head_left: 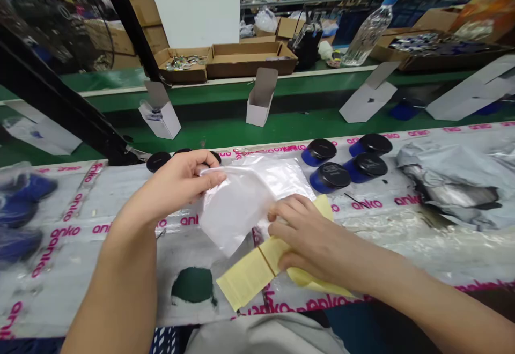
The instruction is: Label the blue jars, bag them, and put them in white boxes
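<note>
My left hand [189, 179] pinches the upper edge of a thin white plastic bag [233, 204] between thumb and fingers. The bag hangs over the middle of the covered table, its right side reaching toward my other hand. My right hand [301, 236] is curled, slightly blurred, around a yellow paper label strip [247, 279] that sticks out to the lower left. More yellow paper [317, 284] lies beneath that hand. Behind the held bag lies a stack of clear plastic bags [285, 177].
Blue jars with black lids [330, 176] stand behind my right hand; more black lids [158, 161] show behind my left. White open boxes [261, 99] stand on the green conveyor [217, 128]. At right lies torn grey plastic [462, 171]; blue items [20, 209] sit at left.
</note>
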A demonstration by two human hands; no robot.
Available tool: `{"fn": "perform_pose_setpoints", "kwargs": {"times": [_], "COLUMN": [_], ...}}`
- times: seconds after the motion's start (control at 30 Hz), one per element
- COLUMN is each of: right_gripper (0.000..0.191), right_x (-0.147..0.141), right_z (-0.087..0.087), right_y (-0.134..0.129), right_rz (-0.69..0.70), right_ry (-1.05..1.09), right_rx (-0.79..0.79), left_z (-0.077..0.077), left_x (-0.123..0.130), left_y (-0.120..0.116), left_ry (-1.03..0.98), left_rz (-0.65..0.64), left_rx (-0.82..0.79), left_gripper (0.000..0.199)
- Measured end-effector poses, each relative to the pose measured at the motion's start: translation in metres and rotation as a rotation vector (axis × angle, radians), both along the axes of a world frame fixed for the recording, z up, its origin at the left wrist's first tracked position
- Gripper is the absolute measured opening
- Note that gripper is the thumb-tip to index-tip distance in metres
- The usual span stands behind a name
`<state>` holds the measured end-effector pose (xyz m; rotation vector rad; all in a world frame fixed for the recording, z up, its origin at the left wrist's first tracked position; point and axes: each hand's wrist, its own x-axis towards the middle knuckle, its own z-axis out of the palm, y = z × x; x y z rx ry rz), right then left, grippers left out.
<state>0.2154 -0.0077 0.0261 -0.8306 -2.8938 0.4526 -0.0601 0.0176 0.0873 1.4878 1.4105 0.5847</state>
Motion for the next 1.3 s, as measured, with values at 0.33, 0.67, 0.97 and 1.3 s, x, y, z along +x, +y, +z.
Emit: {"fn": "perform_pose_setpoints", "kwargs": {"times": [0.33,0.67,0.97,1.3], "right_gripper": [0.012,0.028,0.032,0.054], "right_x": [0.055,0.006,0.022,-0.006], "right_z": [0.044,-0.014,-0.01,0.002], "right_y": [-0.018,0.02,0.015,0.069], "right_rz": [0.054,-0.147,-0.129,-0.154], "right_ry": [0.282,0.03,0.034,0.052], "right_rx": [-0.475,-0.07,-0.139,-0.15], "left_z": [-0.067,-0.065,-0.057,-0.054], "left_x": [0.06,0.051,0.056,0.042], "left_y": [0.014,0.013,0.009,0.013], "left_ry": [0.203,0.219,-0.405,0.064], "left_rz": [-0.19,-0.149,-0.398,-0.256], "left_rx": [0.091,0.171,0.085,-0.04], "left_gripper": [0.023,0.046,0.037,0.043]}}
